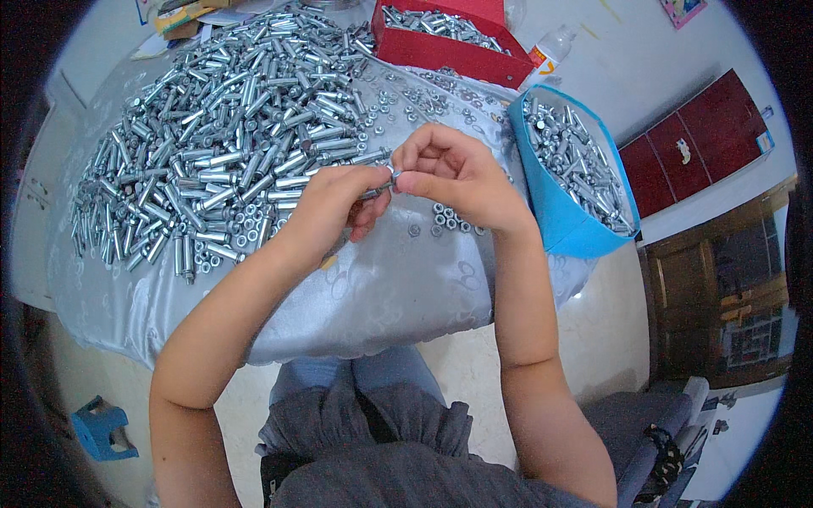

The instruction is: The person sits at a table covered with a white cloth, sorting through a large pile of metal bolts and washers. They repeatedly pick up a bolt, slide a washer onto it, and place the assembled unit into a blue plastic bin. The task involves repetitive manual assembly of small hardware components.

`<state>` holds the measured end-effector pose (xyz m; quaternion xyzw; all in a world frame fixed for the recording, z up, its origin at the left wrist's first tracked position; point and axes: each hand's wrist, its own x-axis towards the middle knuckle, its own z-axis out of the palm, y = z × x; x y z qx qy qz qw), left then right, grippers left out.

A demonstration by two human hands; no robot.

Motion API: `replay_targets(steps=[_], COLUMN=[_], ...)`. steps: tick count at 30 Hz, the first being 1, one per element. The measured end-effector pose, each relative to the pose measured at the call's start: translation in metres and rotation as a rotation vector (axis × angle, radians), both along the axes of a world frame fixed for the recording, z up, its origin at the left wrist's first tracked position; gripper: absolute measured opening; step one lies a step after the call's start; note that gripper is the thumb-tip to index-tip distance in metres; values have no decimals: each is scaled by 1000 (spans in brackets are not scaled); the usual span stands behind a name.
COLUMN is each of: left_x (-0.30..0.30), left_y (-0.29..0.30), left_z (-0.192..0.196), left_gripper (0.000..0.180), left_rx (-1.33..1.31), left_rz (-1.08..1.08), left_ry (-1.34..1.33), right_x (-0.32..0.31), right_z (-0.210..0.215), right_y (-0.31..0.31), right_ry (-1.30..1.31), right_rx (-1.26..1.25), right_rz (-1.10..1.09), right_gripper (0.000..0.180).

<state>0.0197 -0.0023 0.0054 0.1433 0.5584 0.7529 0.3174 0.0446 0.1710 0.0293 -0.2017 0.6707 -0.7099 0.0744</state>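
Note:
Over the table, both my hands meet in front of a big pile of silvery expansion anchor bolts. My left hand is closed around one anchor bolt, mostly hidden by the fingers. At that bolt's tip, my right hand pinches a small metal piece that looks like a nut; the thumb and finger partly cover it. Loose hex nuts lie on the cloth just under my right hand. More nuts are scattered at the pile's near edge.
A light-blue bin full of anchor bolts stands at the right. Behind are a red box of bolts and a clear bottle. A shiny silver tablecloth covers the table. A blue stool sits on the floor at lower left.

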Motion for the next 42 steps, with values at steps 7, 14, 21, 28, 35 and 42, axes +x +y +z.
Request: replay_targets(steps=[7,14,21,28,35,42], left_x=[-5,-2,2,2,1,5], left_y=[-7,-5,-8,-13,-13,-7], left_z=[-2,-2,5,3,-2,6], left_gripper=[31,34,56,66,61,59], left_rx=[33,2,-38,-101,-206,-132], left_rz=[-86,-116,-175,-184,-170,-81], left_ry=[22,88,126,237,336,67], right_x=[-3,-2,0,2,2,2], right_z=[-4,-2,0,-2,-4,-3], right_y=[-4,0,0,-2,-3,-5], right_ry=[-14,13,-110,-181,-110,-135], right_rx=[-25,22,54,125,103,46], right_rz=[20,57,102,163,233,189], right_gripper=[15,16,17,17,17,16])
